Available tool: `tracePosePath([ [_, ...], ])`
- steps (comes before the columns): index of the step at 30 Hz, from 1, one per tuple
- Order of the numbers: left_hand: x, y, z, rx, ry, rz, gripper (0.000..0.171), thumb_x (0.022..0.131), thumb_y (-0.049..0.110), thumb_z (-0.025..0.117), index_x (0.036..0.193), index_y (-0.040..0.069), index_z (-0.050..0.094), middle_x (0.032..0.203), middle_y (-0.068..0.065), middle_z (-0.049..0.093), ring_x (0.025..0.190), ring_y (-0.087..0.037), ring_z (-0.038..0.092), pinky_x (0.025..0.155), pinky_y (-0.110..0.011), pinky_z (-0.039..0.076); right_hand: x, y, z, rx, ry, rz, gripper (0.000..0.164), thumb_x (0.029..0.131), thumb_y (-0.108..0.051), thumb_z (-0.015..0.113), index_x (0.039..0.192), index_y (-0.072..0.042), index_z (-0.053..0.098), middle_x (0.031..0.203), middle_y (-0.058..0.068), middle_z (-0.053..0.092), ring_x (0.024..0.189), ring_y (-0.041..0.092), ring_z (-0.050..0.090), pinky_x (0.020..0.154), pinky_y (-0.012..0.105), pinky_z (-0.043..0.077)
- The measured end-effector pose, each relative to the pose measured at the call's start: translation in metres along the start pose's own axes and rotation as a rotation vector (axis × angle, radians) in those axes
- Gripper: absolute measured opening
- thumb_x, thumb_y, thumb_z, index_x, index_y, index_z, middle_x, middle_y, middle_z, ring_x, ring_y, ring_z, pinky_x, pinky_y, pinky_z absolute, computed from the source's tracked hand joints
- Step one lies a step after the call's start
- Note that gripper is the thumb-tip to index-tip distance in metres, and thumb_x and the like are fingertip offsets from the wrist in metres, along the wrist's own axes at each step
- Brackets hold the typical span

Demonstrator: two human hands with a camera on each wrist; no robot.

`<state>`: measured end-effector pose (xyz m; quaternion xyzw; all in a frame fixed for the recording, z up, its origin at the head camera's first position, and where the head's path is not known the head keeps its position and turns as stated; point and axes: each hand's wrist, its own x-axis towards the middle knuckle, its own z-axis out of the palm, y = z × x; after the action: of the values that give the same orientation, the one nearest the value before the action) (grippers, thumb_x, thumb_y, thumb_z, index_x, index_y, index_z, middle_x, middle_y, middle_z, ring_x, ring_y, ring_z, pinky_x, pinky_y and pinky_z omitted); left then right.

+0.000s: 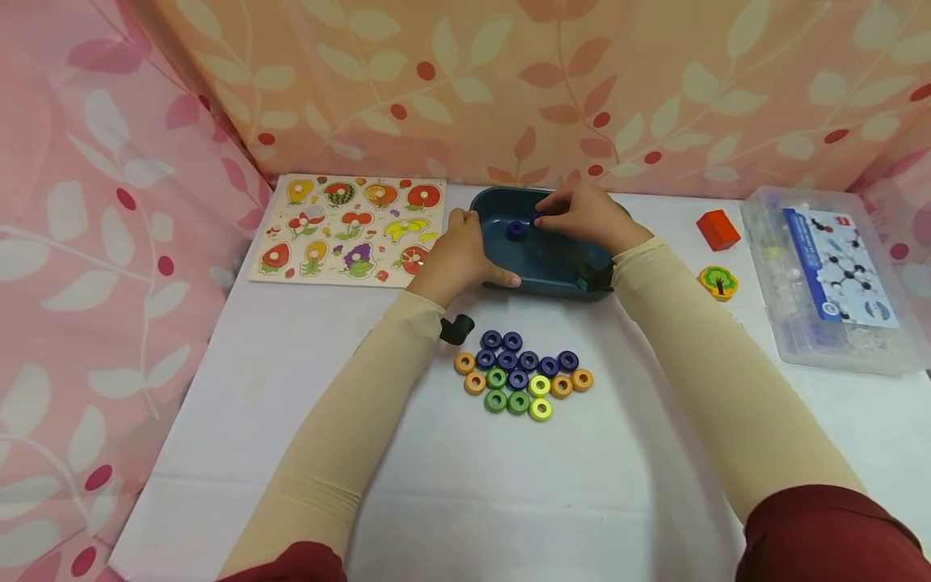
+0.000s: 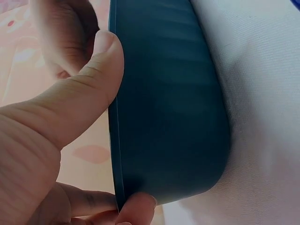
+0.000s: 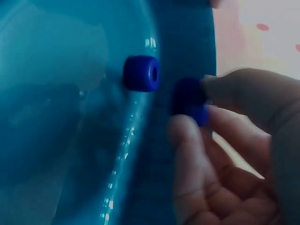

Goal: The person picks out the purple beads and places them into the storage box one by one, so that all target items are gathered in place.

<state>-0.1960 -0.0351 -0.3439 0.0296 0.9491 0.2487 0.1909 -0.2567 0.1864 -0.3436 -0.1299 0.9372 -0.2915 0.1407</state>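
Note:
My left hand (image 1: pixel 457 257) grips the left end of a dark teal basin (image 1: pixel 538 288); in the left wrist view its thumb (image 2: pixel 89 82) lies over the rim, with fingertips at the corner. Inside the basin, my right hand (image 1: pixel 592 217) pinches a dark blue ring bead (image 3: pixel 190 101) between thumb and fingers. Another blue bead (image 3: pixel 141 73) lies on the basin floor close by. In front of the basin, a cluster of ring beads sits on the white cloth: blue (image 1: pixel 507 360), green (image 1: pixel 519 402), yellow (image 1: pixel 541 410) and orange (image 1: pixel 562 386).
Left of the basin lies a wooden fruit puzzle board (image 1: pixel 320 271). To the right are a red block (image 1: pixel 718 230), a tree-printed piece (image 1: pixel 718 283) and a clear plastic case (image 1: pixel 844 347). A patterned curtain (image 1: pixel 509 97) hangs behind the table.

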Motion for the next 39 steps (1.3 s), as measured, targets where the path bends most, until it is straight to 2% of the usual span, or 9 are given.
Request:
tracePosePath([
  [5,0.0,0.001,0.001,0.008,0.002,0.004,0.137,0.063,0.062,0.087,0.161,0.004,0.01,0.163,-0.014,0.015,0.14,-0.03,0.041,0.116,-0.042,0.04,0.0,0.004,0.001,0.002,-0.064,0.02,0.046,0.095,-0.034,0.068,0.133,-0.008,0.065,0.13,0.016,0.067,0.121,0.031,0.06,0.11,0.048,0.045],
  [12,-0.001,0.0,0.002,-0.003,0.001,0.006,0.137,0.063,0.062,0.087,0.161,0.004,0.011,0.163,-0.014,0.015,0.14,-0.031,0.04,0.116,-0.043,0.04,-0.016,0.004,-0.003,0.017,-0.052,0.035,0.048,0.095,-0.037,0.069,0.134,-0.011,0.065,0.133,0.013,0.065,0.122,0.029,0.058,0.111,0.048,0.043],
  [15,-0.001,-0.001,0.002,-0.009,0.007,0.009,0.137,0.063,0.062,0.088,0.161,0.004,0.012,0.162,-0.013,0.016,0.138,-0.031,0.042,0.115,-0.043,0.041,-0.039,-0.003,-0.005,0.026,0.005,0.015,0.044,0.094,-0.039,0.07,0.129,-0.014,0.068,0.128,0.01,0.067,0.114,0.027,0.059,0.104,0.044,0.047],
  [18,-0.002,-0.001,0.002,-0.019,0.009,0.014,0.136,0.063,0.061,0.088,0.161,0.004,0.012,0.162,-0.014,0.016,0.138,-0.031,0.043,0.115,-0.043,0.041,-0.074,-0.013,-0.001,0.054,0.063,0.018,0.037,0.092,-0.042,0.072,0.121,-0.02,0.072,0.117,0.005,0.07,0.1,0.023,0.059,0.085,0.038,0.052],
  [20,-0.003,-0.001,0.001,-0.02,0.01,0.017,0.135,0.064,0.06,0.088,0.16,0.004,0.012,0.163,-0.014,0.016,0.138,-0.031,0.043,0.115,-0.043,0.041,-0.099,-0.016,0.007,0.082,0.065,0.018,0.032,0.09,-0.042,0.074,0.115,-0.022,0.074,0.11,0.002,0.07,0.093,0.021,0.059,0.076,0.034,0.051],
  [24,-0.004,0.0,-0.002,-0.008,0.017,0.016,0.135,0.064,0.06,0.088,0.16,0.004,0.012,0.163,-0.014,0.015,0.138,-0.031,0.043,0.116,-0.042,0.04,-0.135,-0.011,0.027,0.121,-0.031,0.004,0.026,0.089,-0.035,0.078,0.109,-0.02,0.076,0.098,0.0,0.07,0.087,0.021,0.059,0.069,0.031,0.052],
  [28,-0.003,0.001,-0.005,0.0,0.016,0.012,0.136,0.064,0.062,0.087,0.161,0.004,0.011,0.164,-0.013,0.013,0.141,-0.03,0.041,0.117,-0.041,0.039,-0.153,0.003,0.047,0.147,-0.157,0.012,0.024,0.088,-0.028,0.078,0.109,-0.017,0.076,0.093,-0.001,0.072,0.084,0.02,0.059,0.068,0.027,0.051],
  [33,-0.002,0.001,-0.004,-0.001,0.011,0.007,0.136,0.064,0.062,0.087,0.161,0.005,0.01,0.165,-0.013,0.012,0.141,-0.03,0.04,0.117,-0.041,0.039,-0.158,0.02,0.067,0.191,-0.249,0.031,0.023,0.088,-0.026,0.079,0.109,-0.016,0.075,0.088,-0.002,0.072,0.077,0.017,0.057,0.067,0.025,0.048],
  [39,-0.001,0.0,-0.001,0.003,0.008,0.012,0.137,0.063,0.063,0.087,0.161,0.005,0.01,0.164,-0.013,0.013,0.142,-0.029,0.039,0.118,-0.04,0.037,-0.156,0.029,0.078,0.204,-0.241,0.034,0.02,0.088,-0.024,0.078,0.107,-0.017,0.074,0.087,-0.001,0.071,0.074,0.016,0.058,0.068,0.026,0.048],
])
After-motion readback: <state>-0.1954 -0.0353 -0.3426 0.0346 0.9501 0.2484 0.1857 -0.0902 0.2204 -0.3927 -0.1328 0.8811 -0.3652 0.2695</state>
